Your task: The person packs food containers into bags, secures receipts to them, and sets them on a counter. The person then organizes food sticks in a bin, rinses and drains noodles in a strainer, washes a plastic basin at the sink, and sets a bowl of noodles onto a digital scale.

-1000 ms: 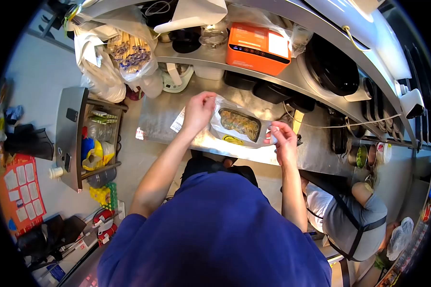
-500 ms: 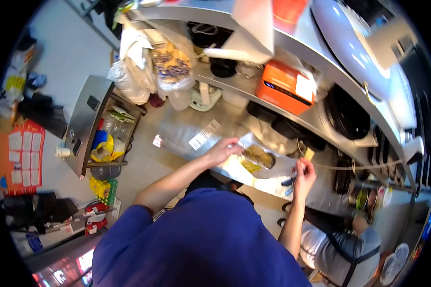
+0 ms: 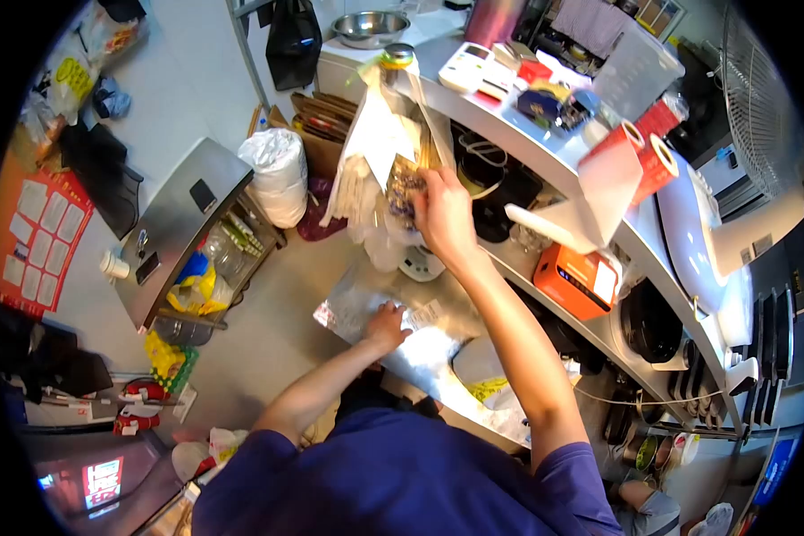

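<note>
My right hand [image 3: 445, 214] reaches up to a clear plastic bag [image 3: 386, 237] hanging at the counter's edge. Its fingers are curled at a bundle of thin yellow-and-purple pieces [image 3: 404, 189] in the bag; what they grip is hidden. My left hand [image 3: 388, 329] lies on the shiny metal tabletop [image 3: 353, 295], fingers spread, beside a white label [image 3: 424, 314]. Under my right forearm, a white sheet [image 3: 478, 359] lies on the tabletop with yellow food [image 3: 486, 389] on it, partly covered by the arm.
An orange box [image 3: 573, 284] stands on the shelf below the counter. A steel bowl [image 3: 371, 29] and a white scale [image 3: 475, 71] rest on top. Left of me are a small cabinet [image 3: 183, 219] and a stuffed white bag [image 3: 277, 174]. Another person's shoulder [image 3: 654, 514] shows at lower right.
My right hand has left the white sheet and moved up to the hanging bag. My left hand has moved left off the sheet onto the tabletop. The view has turned.
</note>
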Tool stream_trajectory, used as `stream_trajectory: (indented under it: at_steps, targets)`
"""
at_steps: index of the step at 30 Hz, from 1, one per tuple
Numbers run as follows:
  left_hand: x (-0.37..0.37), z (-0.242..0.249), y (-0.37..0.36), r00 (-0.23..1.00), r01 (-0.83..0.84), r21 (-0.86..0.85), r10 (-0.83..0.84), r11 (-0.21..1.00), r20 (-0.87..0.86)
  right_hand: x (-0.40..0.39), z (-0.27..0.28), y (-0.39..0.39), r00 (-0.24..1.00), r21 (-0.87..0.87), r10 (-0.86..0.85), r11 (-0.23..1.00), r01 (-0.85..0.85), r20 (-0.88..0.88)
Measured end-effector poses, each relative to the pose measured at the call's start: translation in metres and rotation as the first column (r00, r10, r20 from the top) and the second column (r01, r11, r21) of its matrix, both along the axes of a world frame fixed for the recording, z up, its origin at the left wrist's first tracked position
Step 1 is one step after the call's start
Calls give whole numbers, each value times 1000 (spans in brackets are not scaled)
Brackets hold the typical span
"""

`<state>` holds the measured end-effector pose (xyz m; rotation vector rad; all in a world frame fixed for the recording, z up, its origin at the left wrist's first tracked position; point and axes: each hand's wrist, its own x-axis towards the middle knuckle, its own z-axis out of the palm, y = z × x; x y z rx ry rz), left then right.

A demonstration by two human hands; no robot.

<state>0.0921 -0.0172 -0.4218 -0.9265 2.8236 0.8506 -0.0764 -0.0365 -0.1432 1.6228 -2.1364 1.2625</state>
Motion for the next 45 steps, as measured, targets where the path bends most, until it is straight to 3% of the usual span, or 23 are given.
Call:
stream_trajectory:
  at_steps: [2,3,5,7,9,11,13,15,17,19,20,23,25,26,29,31,33,37,38,40,42,43,45]
  targets:
    - [-12,-4,-7,998,-27,8,26,1000,54,0,-3,-38,992,123,-121,984,126,-43]
    - [-14,-14,-10,999,-21,18,20,1000,36,-2,-9,-52,984,79,-158,983,164,-83]
    - [-18,-41,-15,994,-71,10,70,997,88,-13,-33,-65,987,139,-155,979,150,30]
    - [-15,-63,-22,996,-58,-14,59,998,72,-2,-23,-58,979,-132,-138,984,118,-148]
    - [-11,-91,-27,992,-60,-108,71,992,106,5,-22,-48,992,-129,-122,983,127,45]
    - [-11,-90,-34,992,-71,-51,76,996,104,5,-14,-39,981,-122,-147,979,163,130]
    - [-12,-87,-42,965,-12,133,-23,991,261,5,-5,-32,987,-188,-120,972,139,112]
    - [-10,-72,-43,973,16,100,-38,995,227,-3,-9,-29,993,-210,-119,971,115,-6]
    - [-5,-64,-39,978,41,63,-53,997,201,1,-3,-26,926,-184,-40,976,117,375]
    - [-6,-67,-36,999,-50,-136,48,989,-16,6,-3,-25,895,-364,26,919,154,445]
    - [-6,-71,-36,995,-57,-162,43,985,-86,6,-3,-19,899,-358,-6,916,180,437]
    - [-15,-77,-37,998,-54,-139,52,989,-19,7,6,18,874,-317,-80,913,257,479]
    - [-20,-68,-34,997,-33,-69,38,997,71,20,25,44,800,-505,93,817,279,593]
    - [-23,-72,-29,997,-77,-110,78,991,6,26,30,62,822,-485,-1,807,337,570]
    - [-27,-64,-25,998,3,-124,5,992,63,38,38,138,858,-483,-177,763,429,483]
    - [-29,-99,-23,997,22,-166,-8,986,81,45,41,199,906,-523,-305,742,420,295]
    - [-34,-101,-23,989,-37,-53,45,998,142,60,48,245,821,-513,-551,666,542,151]
    - [-39,-101,-23,984,-35,28,30,999,176,61,35,324,641,-395,-767,584,710,18]
    - [-42,-97,-23,989,-88,207,61,974,133,55,25,330,558,-372,-824,489,789,100]
    - [-48,-75,-16,993,-65,589,113,805,-45,37,-2,357,531,-274,-836,483,832,140]
    - [-47,-6,12,932,157,931,263,331,-251,25,-38,379,492,-200,-843,454,868,219]
    - [-48,42,25,934,261,938,185,227,-305,20,-55,385,477,-159,-837,451,879,268]
    - [-55,122,60,908,413,909,49,50,-415,6,-80,378,580,-147,-797,562,814,169]
